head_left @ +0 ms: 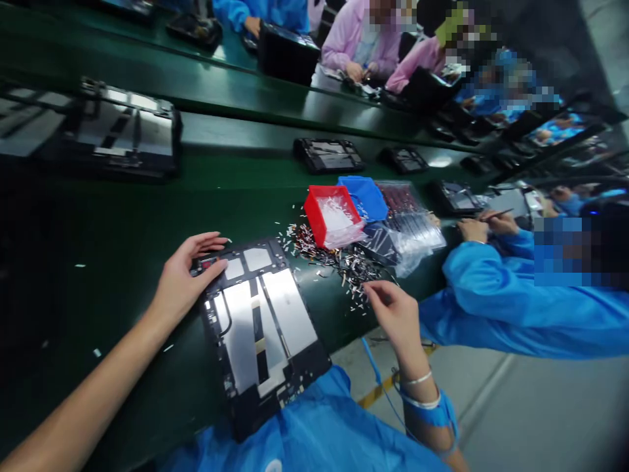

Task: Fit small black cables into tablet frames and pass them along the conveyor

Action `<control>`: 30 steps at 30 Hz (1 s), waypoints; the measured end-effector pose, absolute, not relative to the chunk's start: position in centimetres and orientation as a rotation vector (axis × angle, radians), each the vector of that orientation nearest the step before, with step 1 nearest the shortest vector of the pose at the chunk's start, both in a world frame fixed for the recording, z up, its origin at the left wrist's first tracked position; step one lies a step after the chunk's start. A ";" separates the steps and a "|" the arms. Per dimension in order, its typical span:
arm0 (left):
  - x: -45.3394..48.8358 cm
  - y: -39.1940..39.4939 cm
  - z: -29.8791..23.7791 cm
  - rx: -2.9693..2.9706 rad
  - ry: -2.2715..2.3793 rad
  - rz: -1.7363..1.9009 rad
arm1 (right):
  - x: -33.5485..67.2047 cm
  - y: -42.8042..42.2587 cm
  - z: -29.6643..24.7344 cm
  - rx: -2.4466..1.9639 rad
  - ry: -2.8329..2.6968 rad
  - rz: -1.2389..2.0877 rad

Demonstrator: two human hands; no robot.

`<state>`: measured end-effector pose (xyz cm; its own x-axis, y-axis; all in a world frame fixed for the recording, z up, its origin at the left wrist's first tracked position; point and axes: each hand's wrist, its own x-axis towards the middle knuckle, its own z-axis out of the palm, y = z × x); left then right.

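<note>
An opened tablet chassis with silver panels lies on the green bench in front of me. My left hand rests on its top left corner, fingers spread flat on the frame. My right hand hovers at the edge of a scattered pile of small parts, its fingertips pinched together; whether anything is in the pinch is too small to make out. A silver bracelet and a blue wrist strap sit on my right wrist.
A red bin, a blue bin and clear bags of parts stand beyond the pile. More open tablets lie on the belt. A co-worker in blue works at my right; others sit across the bench.
</note>
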<state>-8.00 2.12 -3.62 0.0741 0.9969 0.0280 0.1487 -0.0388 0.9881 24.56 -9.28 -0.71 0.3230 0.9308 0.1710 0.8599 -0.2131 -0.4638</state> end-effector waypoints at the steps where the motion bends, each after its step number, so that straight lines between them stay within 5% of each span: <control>1: -8.0 2.1 -3.6 1.379 1.257 1.097 | 25.8 -9.4 -0.5 -2.187 -1.543 0.141; 30: -8.1 2.0 -3.4 1.403 1.311 1.047 | 28.7 -3.4 -1.5 -2.084 -1.456 0.585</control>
